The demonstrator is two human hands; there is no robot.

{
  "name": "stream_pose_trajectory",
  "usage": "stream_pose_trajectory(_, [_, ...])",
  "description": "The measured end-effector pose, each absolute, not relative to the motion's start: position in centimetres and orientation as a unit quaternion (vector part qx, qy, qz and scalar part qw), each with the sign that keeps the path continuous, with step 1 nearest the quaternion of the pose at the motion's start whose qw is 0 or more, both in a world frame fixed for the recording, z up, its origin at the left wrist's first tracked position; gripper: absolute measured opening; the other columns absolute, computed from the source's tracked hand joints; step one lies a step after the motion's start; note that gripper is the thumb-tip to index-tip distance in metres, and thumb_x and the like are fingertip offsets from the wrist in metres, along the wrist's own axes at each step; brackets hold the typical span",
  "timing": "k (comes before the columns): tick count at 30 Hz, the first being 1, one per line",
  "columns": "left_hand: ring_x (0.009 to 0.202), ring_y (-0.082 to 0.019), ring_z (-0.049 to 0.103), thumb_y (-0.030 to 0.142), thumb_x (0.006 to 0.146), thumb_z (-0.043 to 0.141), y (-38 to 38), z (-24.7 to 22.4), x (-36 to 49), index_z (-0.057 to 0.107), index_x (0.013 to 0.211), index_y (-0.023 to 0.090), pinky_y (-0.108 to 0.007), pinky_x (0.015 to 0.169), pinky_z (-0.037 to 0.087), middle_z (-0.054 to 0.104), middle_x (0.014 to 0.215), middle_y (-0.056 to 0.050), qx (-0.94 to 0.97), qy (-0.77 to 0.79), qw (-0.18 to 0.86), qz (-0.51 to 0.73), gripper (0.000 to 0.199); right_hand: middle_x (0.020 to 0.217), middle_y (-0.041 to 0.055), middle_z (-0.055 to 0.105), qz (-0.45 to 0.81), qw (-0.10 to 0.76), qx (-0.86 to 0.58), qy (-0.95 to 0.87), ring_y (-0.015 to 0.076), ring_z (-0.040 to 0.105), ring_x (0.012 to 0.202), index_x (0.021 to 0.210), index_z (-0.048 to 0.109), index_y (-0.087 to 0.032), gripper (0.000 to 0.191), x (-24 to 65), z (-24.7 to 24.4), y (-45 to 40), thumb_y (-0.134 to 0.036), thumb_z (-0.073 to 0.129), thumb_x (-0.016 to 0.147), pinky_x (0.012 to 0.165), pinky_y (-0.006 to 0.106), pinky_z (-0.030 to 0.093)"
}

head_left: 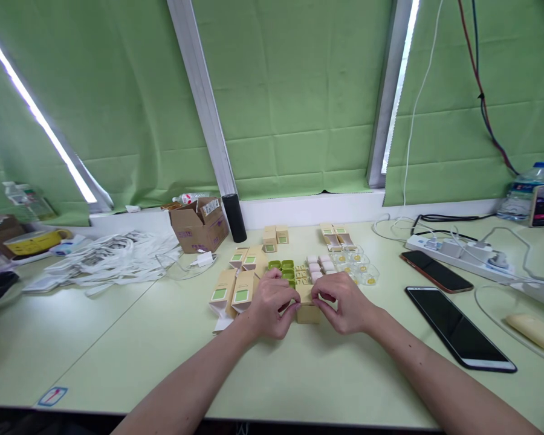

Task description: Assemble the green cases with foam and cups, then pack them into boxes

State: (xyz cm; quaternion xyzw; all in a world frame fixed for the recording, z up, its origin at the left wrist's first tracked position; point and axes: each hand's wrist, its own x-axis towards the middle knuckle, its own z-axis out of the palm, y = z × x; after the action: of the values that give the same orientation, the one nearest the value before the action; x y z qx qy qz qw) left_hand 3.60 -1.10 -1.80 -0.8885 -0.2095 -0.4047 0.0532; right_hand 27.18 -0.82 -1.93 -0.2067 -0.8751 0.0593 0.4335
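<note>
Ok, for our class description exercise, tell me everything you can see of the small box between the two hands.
The box is small, squared and plain tan, and looks like thin card. It sits on the pale table, its flat front face towards the camera and a lighter upper part above. The left hand and right hand pinch it near the top, one at each side, hiding its upper sides. Whether its top is fully closed, I can't tell.

On the tabletop (pixel 263 374), the cardboard box (pixel 199 225) stands left of the cylinder (pixel 234 219); the larger phone (pixel 460 326) lies before the smaller phone (pixel 436 271), right of both.
</note>
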Motion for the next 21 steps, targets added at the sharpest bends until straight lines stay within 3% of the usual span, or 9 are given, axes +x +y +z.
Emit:
stream_pose_trajectory(12, [0.05,-0.015,0.044,0.018,0.086,0.057,-1.5,-1.6,3.8,0.058,0.074,0.022,-0.039,0.069,0.033,0.053,0.052,0.004,-0.885,-0.225,0.037,-0.406,0.013,0.059,-0.0056,0.047,0.114,0.392,-0.242,-0.88,0.0121,0.04,0.054,0.074,0.054,-0.022,0.009,27.2,-1.8,-1.0,-0.015,0.059,0.078,0.058,0.027,0.027])
stream_pose_trajectory(14, [0.051,-0.016,0.049,0.016,0.087,0.056,-1.3,-1.7,3.8,0.064,0.082,0.021,-0.039,0.069,0.034,0.06,0.056,0.003,-0.872,-0.257,0.046,-0.414,0.011,0.063,-0.0061,0.047,0.129,0.351,-0.275,-0.886,0.0129,0.041,0.056,0.083,0.057,-0.022,0.007,27.6,-1.3,-1.0,-0.018,0.062,0.079,0.06,0.027,0.028])
stream_pose_trajectory(17, [0.055,-0.017,0.058,0.01,0.085,0.054,-0.9,-1.8,3.9,0.073,0.097,0.019,-0.039,0.071,0.035,0.07,0.065,0.0,-0.845,-0.349,0.065,-0.401,0.025,0.068,-0.0075,0.048,0.148,0.266,-0.338,-0.89,0.0144,0.043,0.06,0.107,0.057,-0.023,0.029,28.1,-0.3,-1.0,-0.023,0.069,0.081,0.062,0.028,0.028])
stream_pose_trajectory(21, [0.052,-0.017,0.054,0.007,0.077,0.055,-0.8,-1.9,3.9,0.076,0.086,0.02,-0.04,0.074,0.035,0.067,0.059,0.0,-0.845,-0.402,0.079,-0.345,0.027,0.069,-0.0087,0.049,0.15,0.198,-0.386,-0.889,0.0169,0.047,0.064,0.125,0.049,-0.024,0.048,28.6,0.7,-0.9,-0.023,0.072,0.083,0.064,0.028,0.029])
